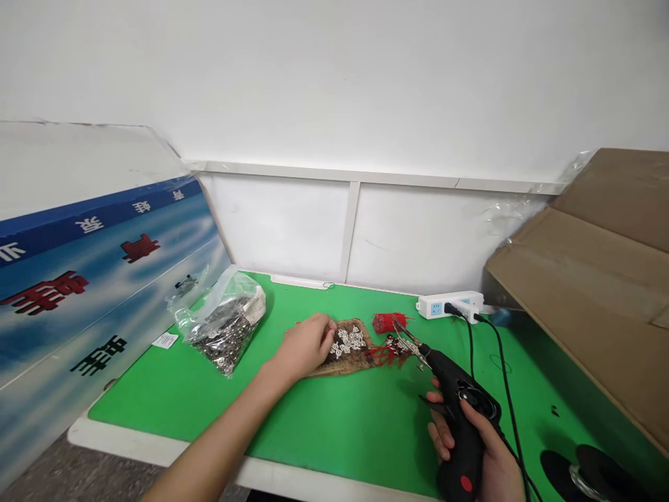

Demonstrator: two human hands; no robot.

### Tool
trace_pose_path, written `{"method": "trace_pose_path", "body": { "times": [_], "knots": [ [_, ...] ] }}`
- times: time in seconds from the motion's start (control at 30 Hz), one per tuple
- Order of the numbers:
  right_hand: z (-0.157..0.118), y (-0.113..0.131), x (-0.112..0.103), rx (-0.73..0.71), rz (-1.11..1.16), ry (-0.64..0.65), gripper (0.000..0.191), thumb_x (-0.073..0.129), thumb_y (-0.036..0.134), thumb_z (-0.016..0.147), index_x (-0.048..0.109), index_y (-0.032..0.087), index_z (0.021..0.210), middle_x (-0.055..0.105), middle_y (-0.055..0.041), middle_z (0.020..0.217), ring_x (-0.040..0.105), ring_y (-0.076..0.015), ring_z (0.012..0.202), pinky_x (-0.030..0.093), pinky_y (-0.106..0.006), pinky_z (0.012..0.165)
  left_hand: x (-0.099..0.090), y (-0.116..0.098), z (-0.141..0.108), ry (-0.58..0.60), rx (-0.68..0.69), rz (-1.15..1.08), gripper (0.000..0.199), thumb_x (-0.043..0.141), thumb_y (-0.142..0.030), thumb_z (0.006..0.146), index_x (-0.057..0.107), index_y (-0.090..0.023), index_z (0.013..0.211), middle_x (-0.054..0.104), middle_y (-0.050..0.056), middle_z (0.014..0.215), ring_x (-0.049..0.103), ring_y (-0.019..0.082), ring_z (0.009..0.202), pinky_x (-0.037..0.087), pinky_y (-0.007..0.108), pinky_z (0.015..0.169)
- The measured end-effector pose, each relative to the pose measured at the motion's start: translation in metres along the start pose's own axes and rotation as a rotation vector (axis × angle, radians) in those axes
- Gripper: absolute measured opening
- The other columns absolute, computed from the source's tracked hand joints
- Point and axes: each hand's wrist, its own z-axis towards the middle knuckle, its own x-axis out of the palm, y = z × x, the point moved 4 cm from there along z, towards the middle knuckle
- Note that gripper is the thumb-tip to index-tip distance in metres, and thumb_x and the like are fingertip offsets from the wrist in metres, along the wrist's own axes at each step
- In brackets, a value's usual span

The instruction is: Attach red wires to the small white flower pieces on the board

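My right hand (483, 443) is wrapped round the grip of a black soldering gun (463, 408), its metal tip pointing up and left. Beneath that tip lies a pile of red wires with metal ends (389, 351). At the brown, scorched board (318, 369), my left hand (308, 341) rests with curled fingers pressed together; whatever they hold, if anything, is hidden. Small silvery metal pieces (349, 340) are spread on this board, just right of the left fingertips. A bundle of red wires (385, 322) lies behind the pile.
A clear bag of small metal parts (230, 335) stands left on the green mat (334, 425). A white power strip (449, 305) with black cables (504, 362) is at back right. Cardboard (590, 265) leans over the right side, above a black spool (590, 474). A printed panel (104, 272) borders the left.
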Motion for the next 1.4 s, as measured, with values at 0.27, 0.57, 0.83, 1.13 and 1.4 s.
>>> {"method": "trace_pose_path", "body": {
  "times": [0.27,0.57,0.83,1.13,1.4],
  "knots": [
    [-0.002,0.001,0.002,0.001,0.028,0.011,0.047,0.079,0.039,0.084,0.069,0.014,0.123,0.067,-0.0067,0.09,0.041,-0.0115,0.059,0.042,-0.024,0.047,0.021,-0.025,0.021,-0.019,0.091,0.119,0.022,0.058,-0.038,0.095,0.073,-0.026,0.107,0.063,0.004,0.096,0.061,0.021,0.083,0.038,0.029,0.067],
    [-0.002,0.0,-0.001,0.04,0.011,0.018,0.044,0.077,0.04,0.086,0.07,0.016,0.121,0.063,-0.0053,0.082,0.041,-0.0119,0.06,0.042,-0.024,0.048,0.035,-0.024,0.028,-0.016,0.085,0.137,0.021,0.06,-0.038,0.096,0.077,-0.025,0.099,0.064,0.004,0.091,0.061,0.018,0.082,0.03,0.027,0.06],
    [0.003,0.0,-0.011,0.037,-0.05,-0.06,0.049,0.08,0.043,0.08,0.071,0.015,0.119,0.048,-0.0028,0.064,0.04,-0.0151,0.06,0.043,-0.025,0.048,0.035,-0.023,0.03,-0.065,0.082,0.252,0.028,0.044,-0.035,0.106,0.066,-0.018,0.105,0.062,0.006,0.108,0.058,0.021,0.102,0.043,0.031,0.073],
    [0.006,0.002,-0.016,0.063,-0.071,-0.056,0.058,0.08,0.045,0.076,0.069,0.015,0.125,0.048,-0.0034,0.062,0.04,-0.0165,0.059,0.043,-0.028,0.048,0.002,0.0,0.001,-0.125,0.05,-0.101,0.021,0.046,-0.033,0.106,0.061,-0.018,0.107,0.066,0.003,0.103,0.059,0.017,0.087,0.042,0.03,0.077],
    [0.006,0.002,-0.014,0.051,-0.075,-0.064,0.063,0.081,0.044,0.075,0.066,0.015,0.13,0.055,-0.0058,0.068,0.041,-0.0163,0.06,0.043,-0.028,0.047,-0.007,0.035,-0.023,-0.265,0.096,-0.312,0.03,0.041,-0.04,0.108,0.061,-0.017,0.107,0.065,0.003,0.098,0.059,0.015,0.088,0.042,0.028,0.082]
  ]
}}
